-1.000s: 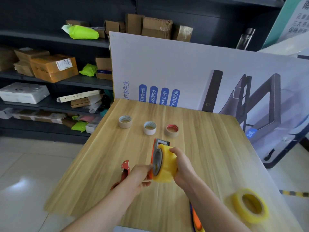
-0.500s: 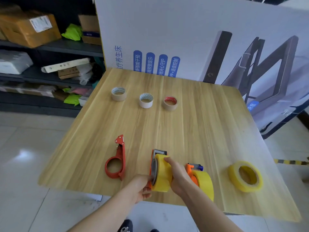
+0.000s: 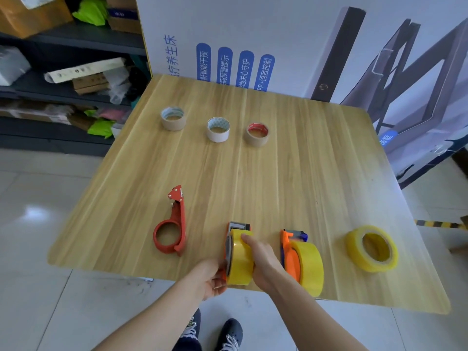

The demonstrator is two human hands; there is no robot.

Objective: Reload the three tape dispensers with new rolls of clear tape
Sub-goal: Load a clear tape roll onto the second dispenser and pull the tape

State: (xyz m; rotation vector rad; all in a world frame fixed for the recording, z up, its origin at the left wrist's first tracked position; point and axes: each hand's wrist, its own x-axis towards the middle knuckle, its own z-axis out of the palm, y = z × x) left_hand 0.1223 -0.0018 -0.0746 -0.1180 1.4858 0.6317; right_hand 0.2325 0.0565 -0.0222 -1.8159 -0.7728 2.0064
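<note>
1. Yellow and glossy, a wide tape roll [image 3: 240, 259] sits mounted on an orange plastic dispenser [image 3: 238, 226], which stands upright at the near edge of a pale wood-grain table [image 3: 253, 173].
2. The left hand [image 3: 211, 277] grips that dispenser's orange side. The right hand [image 3: 263, 262] curls round the tape roll.
3. Just right of that dispenser stands a second orange dispenser [image 3: 288, 254], also loaded with yellow tape.
4. Farther right lies a loose yellow roll [image 3: 354, 249], a flat ring.
5. Left of that dispenser lies a red plastic dispenser [image 3: 178, 216], its round loop empty.
6. Well beyond that dispenser, three short cardboard cores [image 3: 218, 136] stand in a row.
</note>
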